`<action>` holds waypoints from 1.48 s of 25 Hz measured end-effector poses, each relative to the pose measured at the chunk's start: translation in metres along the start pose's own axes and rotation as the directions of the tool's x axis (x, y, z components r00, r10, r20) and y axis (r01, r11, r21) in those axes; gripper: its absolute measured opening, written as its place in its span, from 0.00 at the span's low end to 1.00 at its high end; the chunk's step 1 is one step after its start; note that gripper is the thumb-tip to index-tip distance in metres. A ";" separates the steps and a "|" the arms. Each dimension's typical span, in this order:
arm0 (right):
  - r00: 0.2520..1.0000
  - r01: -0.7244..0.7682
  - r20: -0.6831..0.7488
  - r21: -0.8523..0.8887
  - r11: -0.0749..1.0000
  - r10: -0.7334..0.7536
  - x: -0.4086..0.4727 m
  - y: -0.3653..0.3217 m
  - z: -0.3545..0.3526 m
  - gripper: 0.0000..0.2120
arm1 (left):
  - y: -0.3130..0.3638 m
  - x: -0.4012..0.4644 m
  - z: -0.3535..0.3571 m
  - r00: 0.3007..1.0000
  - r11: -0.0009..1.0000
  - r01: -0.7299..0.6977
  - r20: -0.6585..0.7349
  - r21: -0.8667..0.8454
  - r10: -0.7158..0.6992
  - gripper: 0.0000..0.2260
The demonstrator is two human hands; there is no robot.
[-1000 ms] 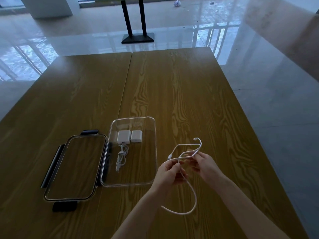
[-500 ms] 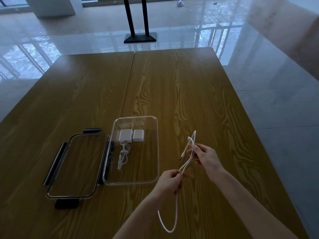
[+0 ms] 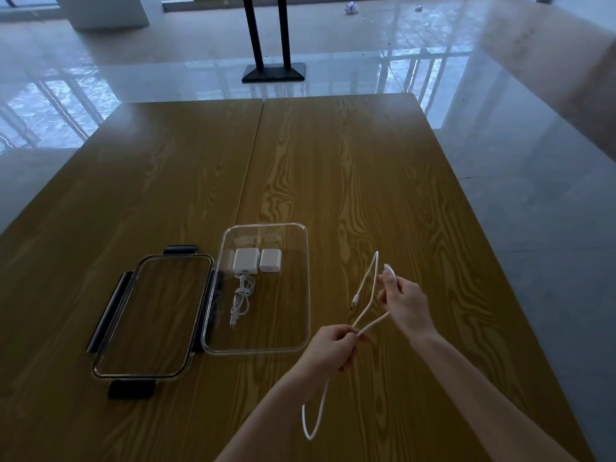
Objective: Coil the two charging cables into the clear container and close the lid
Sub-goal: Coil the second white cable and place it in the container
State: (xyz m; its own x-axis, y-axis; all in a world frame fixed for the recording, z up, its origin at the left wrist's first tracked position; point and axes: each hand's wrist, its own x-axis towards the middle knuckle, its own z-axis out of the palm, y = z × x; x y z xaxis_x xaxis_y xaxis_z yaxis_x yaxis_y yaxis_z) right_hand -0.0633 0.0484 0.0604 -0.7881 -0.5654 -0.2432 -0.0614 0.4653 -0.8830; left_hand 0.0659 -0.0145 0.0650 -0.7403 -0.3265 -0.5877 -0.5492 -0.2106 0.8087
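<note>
A clear container (image 3: 301, 345) stands open on the wooden table. Inside it lie a coiled white cable (image 3: 241, 300) and two white charger plugs (image 3: 246, 261), (image 3: 270, 260). Its clear lid (image 3: 151, 316) with black latches lies flat just left of it. To the container's right, both hands hold a second white cable (image 3: 365, 295) above the table. My left hand (image 3: 328, 350) pinches it low, with a loop hanging below. My right hand (image 3: 405, 303) grips the upper strands, and a folded loop rises above the fingers.
The wooden table (image 3: 333, 161) is made of two joined tops and ends close on the right, above a glossy tiled floor. A black stand (image 3: 273, 72) rises from the floor beyond the far edge.
The hands have drawn a little further apart, stretching the cable between them. The loop under my left hand hangs shorter, and the strands by my right hand have spread.
</note>
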 end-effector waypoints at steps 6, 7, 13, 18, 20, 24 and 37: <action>0.978 0.206 0.018 -0.044 0.977 -0.206 -0.005 -0.012 0.000 0.14 | 0.006 -0.001 -0.008 0.999 0.998 -0.053 0.002 -0.013 0.053 0.11; 0.968 0.250 0.052 -0.058 0.966 -0.247 -0.007 -0.015 0.002 0.14 | 0.009 -0.003 -0.011 0.997 0.997 -0.075 -0.006 -0.023 0.075 0.11; 0.880 0.404 0.315 -0.104 0.909 -0.356 -0.029 -0.034 0.017 0.13 | 0.026 -0.015 -0.043 0.738 0.810 -0.453 -0.353 0.371 0.575 0.08; 0.794 0.500 0.446 -0.092 0.861 -0.414 -0.051 -0.057 0.031 0.12 | 0.037 -0.031 -0.078 0.582 0.586 -0.443 -0.279 0.679 0.764 0.15; 0.773 0.523 0.460 -0.072 0.849 -0.437 -0.059 -0.067 0.034 0.12 | 0.031 -0.036 -0.090 0.615 0.536 -0.375 -0.230 0.757 0.754 0.14; 0.788 0.570 0.359 -0.121 0.813 -0.499 -0.067 -0.082 0.038 0.09 | 0.013 -0.047 -0.112 0.588 0.513 -0.278 -0.279 0.812 0.760 0.08; 0.905 0.250 0.325 0.112 0.962 -0.273 -0.083 -0.113 0.077 0.06 | 0.001 -0.080 -0.141 0.815 0.835 -0.542 -0.179 0.098 0.551 0.11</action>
State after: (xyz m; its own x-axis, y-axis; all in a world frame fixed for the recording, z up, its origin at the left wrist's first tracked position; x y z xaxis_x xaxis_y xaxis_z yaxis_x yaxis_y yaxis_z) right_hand 0.0565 -0.0096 0.1491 -0.4978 -0.8603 -0.1095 -0.1877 0.2302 -0.9549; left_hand 0.1791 -0.1186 0.1157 -0.8366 -0.5470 -0.0298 -0.0953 0.0917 0.9912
